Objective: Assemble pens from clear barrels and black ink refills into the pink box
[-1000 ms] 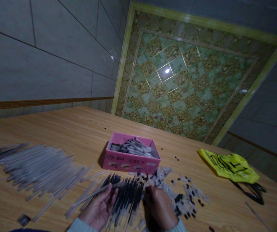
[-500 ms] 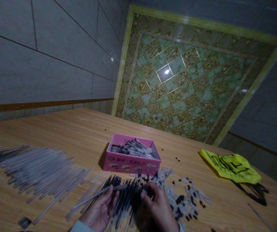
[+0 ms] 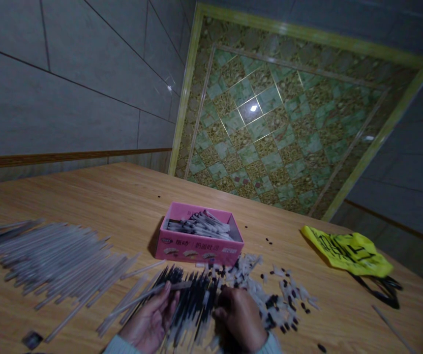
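My left hand (image 3: 155, 314) pinches a translucent pen barrel (image 3: 145, 296) between thumb and fingers; it slants up to the right, its far end over the black refills. Under and between my hands lies a bundle of black pen refills (image 3: 193, 302), points away from me. My right hand (image 3: 239, 314) is closed, knuckles up, at the left edge of a heap of small whitish translucent caps (image 3: 246, 270) mixed with black plugs (image 3: 273, 301). Its fingertips are curled under, so whatever they hold is hidden. Just beyond the refills stands an open pink box (image 3: 198, 248) holding many pens (image 3: 204, 223).
On the left a broad pile of clear pen barrels (image 3: 64, 260) covers the wooden table (image 3: 97, 196), with dark sticks beside it. A yellow bag (image 3: 347, 250) with black straps lies at right. A small dark square (image 3: 32, 339) sits near the front left. Tiled walls rise behind.
My right hand has turned more knuckles-up and its fingers have dropped toward the table beside the refills. My left hand keeps the barrel in nearly the same place. The view has shifted slightly.
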`<move>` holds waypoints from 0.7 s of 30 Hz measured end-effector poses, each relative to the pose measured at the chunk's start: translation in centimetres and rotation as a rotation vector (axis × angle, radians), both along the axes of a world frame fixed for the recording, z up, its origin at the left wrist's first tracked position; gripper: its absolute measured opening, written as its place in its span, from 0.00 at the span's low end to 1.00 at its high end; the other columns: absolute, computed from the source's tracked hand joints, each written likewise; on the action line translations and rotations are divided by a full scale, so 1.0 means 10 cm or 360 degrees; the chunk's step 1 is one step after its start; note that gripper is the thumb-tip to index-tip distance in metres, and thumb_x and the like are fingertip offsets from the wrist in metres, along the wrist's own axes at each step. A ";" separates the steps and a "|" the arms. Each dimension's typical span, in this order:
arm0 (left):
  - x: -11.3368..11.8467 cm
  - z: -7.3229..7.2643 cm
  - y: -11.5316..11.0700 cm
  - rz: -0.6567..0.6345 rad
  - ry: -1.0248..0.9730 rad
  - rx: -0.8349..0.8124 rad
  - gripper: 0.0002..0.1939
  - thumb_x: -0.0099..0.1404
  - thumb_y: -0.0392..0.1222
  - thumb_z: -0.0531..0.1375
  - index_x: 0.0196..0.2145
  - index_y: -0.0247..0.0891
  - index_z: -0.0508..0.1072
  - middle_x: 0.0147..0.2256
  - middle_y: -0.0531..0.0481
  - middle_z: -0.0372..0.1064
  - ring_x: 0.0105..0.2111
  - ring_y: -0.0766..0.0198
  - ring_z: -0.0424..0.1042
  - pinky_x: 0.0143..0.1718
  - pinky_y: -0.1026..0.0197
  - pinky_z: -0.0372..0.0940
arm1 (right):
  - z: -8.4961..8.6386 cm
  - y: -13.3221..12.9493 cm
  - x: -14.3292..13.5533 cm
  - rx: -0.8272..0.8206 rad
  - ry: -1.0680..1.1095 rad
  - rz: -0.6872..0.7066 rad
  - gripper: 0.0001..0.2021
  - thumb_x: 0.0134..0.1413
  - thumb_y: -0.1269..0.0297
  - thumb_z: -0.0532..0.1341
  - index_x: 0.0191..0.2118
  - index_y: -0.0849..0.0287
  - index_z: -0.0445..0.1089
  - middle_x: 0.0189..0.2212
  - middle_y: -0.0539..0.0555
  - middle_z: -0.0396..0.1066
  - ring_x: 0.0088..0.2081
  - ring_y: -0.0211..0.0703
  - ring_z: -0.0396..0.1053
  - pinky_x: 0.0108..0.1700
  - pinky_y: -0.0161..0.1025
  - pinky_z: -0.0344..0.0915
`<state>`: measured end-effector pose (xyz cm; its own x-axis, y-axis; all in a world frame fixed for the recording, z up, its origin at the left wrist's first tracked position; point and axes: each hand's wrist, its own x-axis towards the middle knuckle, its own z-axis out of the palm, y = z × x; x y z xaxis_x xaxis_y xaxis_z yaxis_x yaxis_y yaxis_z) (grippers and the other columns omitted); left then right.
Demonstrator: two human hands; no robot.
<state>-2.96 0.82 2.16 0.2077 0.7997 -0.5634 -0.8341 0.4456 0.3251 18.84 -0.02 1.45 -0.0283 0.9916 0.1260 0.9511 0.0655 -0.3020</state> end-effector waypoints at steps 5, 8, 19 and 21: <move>0.00 -0.07 0.01 -0.0003 0.0013 0.0043 0.07 0.60 0.24 0.55 0.29 0.31 0.69 0.20 0.47 0.75 0.20 0.64 0.76 0.19 0.69 0.71 | -0.11 -0.01 -0.09 0.0047 -0.0072 -0.0033 0.08 0.39 0.74 0.58 0.26 0.59 0.74 0.26 0.57 0.75 0.31 0.49 0.71 0.30 0.36 0.56; 0.01 -0.10 0.00 0.0031 0.0137 0.0113 0.07 0.57 0.22 0.57 0.27 0.31 0.70 0.21 0.48 0.76 0.22 0.64 0.76 0.22 0.69 0.72 | -0.07 0.01 -0.13 0.0096 0.0386 0.0033 0.08 0.40 0.74 0.58 0.27 0.59 0.74 0.26 0.56 0.74 0.31 0.48 0.70 0.32 0.37 0.59; 0.04 -0.12 0.01 -0.0008 0.0424 0.0339 0.09 0.54 0.23 0.59 0.32 0.32 0.66 0.26 0.45 0.76 0.25 0.64 0.76 0.25 0.68 0.71 | 0.12 -0.05 -0.33 -0.0072 0.2110 0.0399 0.15 0.39 0.58 0.68 0.35 0.60 0.71 0.22 0.48 0.65 0.24 0.36 0.63 0.25 0.33 0.61; 0.04 -0.14 0.01 -0.0017 0.0444 0.0360 0.09 0.54 0.24 0.60 0.32 0.33 0.66 0.26 0.45 0.76 0.24 0.64 0.76 0.24 0.68 0.71 | 0.11 -0.05 -0.33 0.0009 0.2051 0.0403 0.14 0.39 0.58 0.69 0.32 0.60 0.71 0.22 0.48 0.65 0.24 0.36 0.63 0.27 0.32 0.61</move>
<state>-2.54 0.92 0.79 0.0796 0.9093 -0.4084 -0.6949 0.3443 0.6313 15.49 -0.49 2.57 -0.0692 0.9761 0.2061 -0.0567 0.2024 -0.9777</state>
